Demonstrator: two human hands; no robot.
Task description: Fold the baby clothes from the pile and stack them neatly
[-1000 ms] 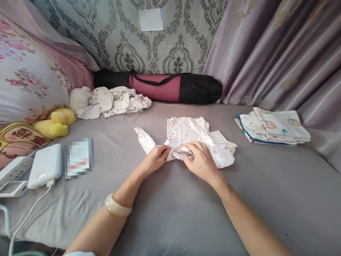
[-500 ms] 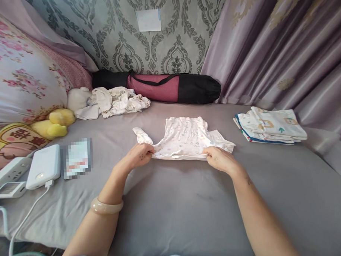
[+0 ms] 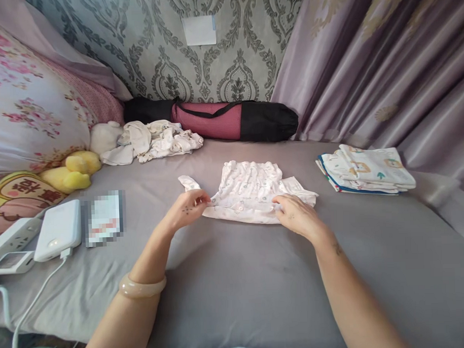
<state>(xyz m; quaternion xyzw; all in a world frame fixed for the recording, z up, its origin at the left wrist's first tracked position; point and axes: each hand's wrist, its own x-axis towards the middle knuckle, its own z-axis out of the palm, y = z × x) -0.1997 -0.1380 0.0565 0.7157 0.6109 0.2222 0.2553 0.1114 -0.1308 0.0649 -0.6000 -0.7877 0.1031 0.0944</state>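
Note:
A small white printed garment (image 3: 247, 186) lies on the grey sheet, its near edge folded over in a band and one sleeve sticking out at the upper left. My left hand (image 3: 189, 207) is at its left corner, thumb and fingertips pinched on the cloth. At the right part of the fold, my right hand (image 3: 296, 215) has its fingertips closed on the fabric. A pale bangle (image 3: 142, 287) is round my left forearm.
Folded clothes (image 3: 367, 169) are stacked at the right. Crumpled clothes (image 3: 158, 140) lie at the back left before a rolled bag (image 3: 211, 120). Yellow plush (image 3: 77, 169), a white power bank (image 3: 59, 230), a power strip (image 3: 15, 235) and a blurred packet (image 3: 104, 219) are at the left.
The garment's near edge has been turned over into a wider folded band, with a button now showing. Both hands have shifted slightly, and the fingers of my left hand have lifted a little.

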